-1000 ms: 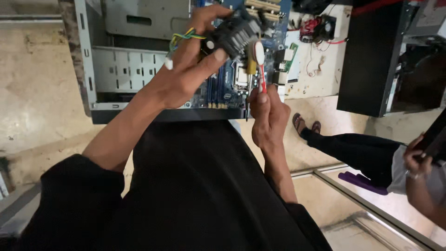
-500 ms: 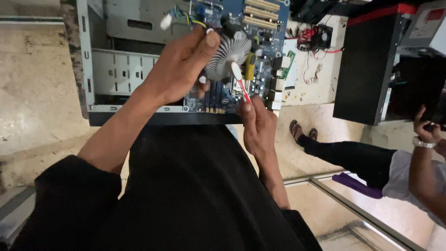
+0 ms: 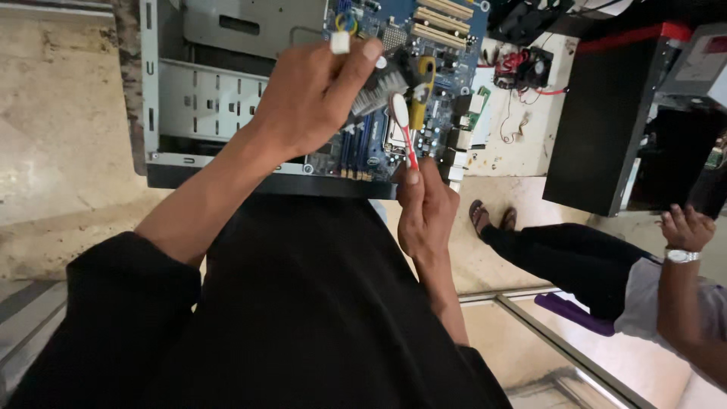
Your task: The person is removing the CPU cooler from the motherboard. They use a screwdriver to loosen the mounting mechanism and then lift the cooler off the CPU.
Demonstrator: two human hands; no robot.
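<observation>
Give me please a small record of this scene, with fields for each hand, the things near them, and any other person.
left hand: left hand grips a finned metal heatsink, lifted above the board
right hand: right hand holds a red and white toothbrush, head up, at the heatsink fins
below the hands: open computer case with a blue motherboard
nearby: loose fan with red wires; black tower case
other person: co-worker's hand with a wristwatch, at right
</observation>
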